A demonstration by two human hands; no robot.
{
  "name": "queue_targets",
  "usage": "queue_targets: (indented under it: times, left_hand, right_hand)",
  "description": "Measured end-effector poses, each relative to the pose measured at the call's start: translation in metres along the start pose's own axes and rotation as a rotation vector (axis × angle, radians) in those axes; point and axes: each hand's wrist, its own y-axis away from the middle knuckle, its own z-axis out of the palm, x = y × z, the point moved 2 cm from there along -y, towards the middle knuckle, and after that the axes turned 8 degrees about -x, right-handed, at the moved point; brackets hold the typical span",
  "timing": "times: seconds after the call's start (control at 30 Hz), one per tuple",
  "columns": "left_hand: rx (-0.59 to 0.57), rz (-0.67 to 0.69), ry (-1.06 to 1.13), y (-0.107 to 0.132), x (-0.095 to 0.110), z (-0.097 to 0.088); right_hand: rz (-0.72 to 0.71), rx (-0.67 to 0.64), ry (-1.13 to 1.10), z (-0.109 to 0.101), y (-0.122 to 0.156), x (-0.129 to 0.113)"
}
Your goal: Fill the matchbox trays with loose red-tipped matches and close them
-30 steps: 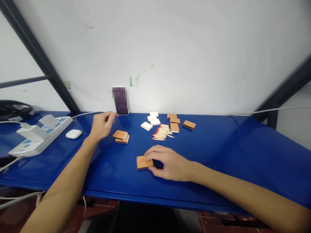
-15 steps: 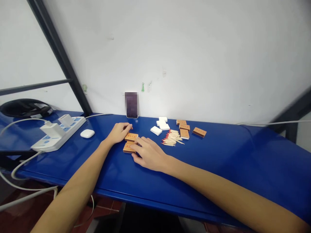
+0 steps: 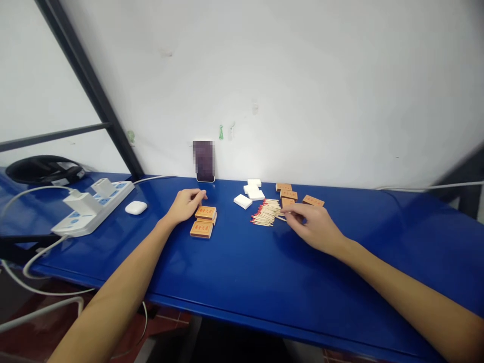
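My left hand (image 3: pixel 188 204) rests on the desk with its fingers loosely curled together, and nothing shows in them. Just right of it lie two orange matchboxes, an upper one (image 3: pixel 205 212) and a nearer one (image 3: pixel 201 229); part of another box shows between them. My right hand (image 3: pixel 313 227) is at the right edge of a pile of red-tipped matches (image 3: pixel 265 213). Its thumb and index finger are pinched at the plain end of a match, which the fingertips partly hide. Behind this hand are several more orange matchboxes (image 3: pixel 289 194), some partly covered.
Several white boxes (image 3: pixel 242 201) lie behind the matches. A phone (image 3: pixel 204 161) leans on the wall. On the left are a white earbud case (image 3: pixel 136 207), a power strip (image 3: pixel 81 222) with plugs and cables, and a black object (image 3: pixel 45 170). The blue desk's front edge (image 3: pixel 227 312) runs below.
My right hand has left the two orange matchboxes and moved right to the pile of matches. The nearer matchbox is now uncovered. My left hand has stayed in place.
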Motion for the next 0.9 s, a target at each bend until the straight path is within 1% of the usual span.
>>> queue_targets:
  times: [0.07,0.13,0.2,0.23,0.3,0.37,0.43,0.47,0.5,0.57,0.67,0.77,0.9]
  left_hand:
    - [0.051,-0.025,0.013,0.000,-0.001,-0.003]
    - [0.112,-0.016,-0.023,0.001,0.004,-0.007]
    - [0.178,0.042,-0.103,0.004,0.018,-0.009]
    - [0.199,0.115,-0.169,0.005,0.029,-0.008]
    - [0.174,0.290,-0.311,0.008,0.056,-0.001]
    - [0.120,0.423,-0.393,0.010,0.083,0.012]
    - [0.039,0.467,-0.492,0.011,0.101,0.030]
    - [-0.013,0.474,-0.545,0.012,0.107,0.039]
    - [-0.046,0.478,-0.597,0.012,0.109,0.048]
    - [-0.099,0.454,-0.704,0.012,0.108,0.062]
    - [-0.168,0.437,-0.786,0.013,0.102,0.075]
    - [-0.197,0.435,-0.822,0.013,0.102,0.078]
    - [-0.194,0.463,-0.815,0.012,0.107,0.074]
  right_hand:
    - [0.010,-0.031,0.003,0.004,-0.002,-0.005]
    - [0.009,-0.089,0.007,0.011,-0.003,-0.010]
    - [0.011,-0.131,0.029,0.018,-0.002,-0.014]
    - [-0.002,-0.145,0.044,0.020,-0.002,-0.016]
    - [-0.017,-0.157,0.071,0.023,-0.001,-0.018]
    - [-0.018,-0.161,0.090,0.023,-0.001,-0.019]
    - [-0.007,-0.167,0.098,0.023,-0.002,-0.019]
    - [-0.002,-0.171,0.099,0.023,-0.002,-0.019]
    - [0.004,-0.176,0.102,0.023,-0.002,-0.019]
    - [0.011,-0.191,0.106,0.024,-0.003,-0.019]
    - [0.005,-0.207,0.105,0.024,-0.003,-0.019]
    - [-0.009,-0.216,0.098,0.023,-0.004,-0.019]
    - [-0.011,-0.234,0.091,0.021,-0.004,-0.020]
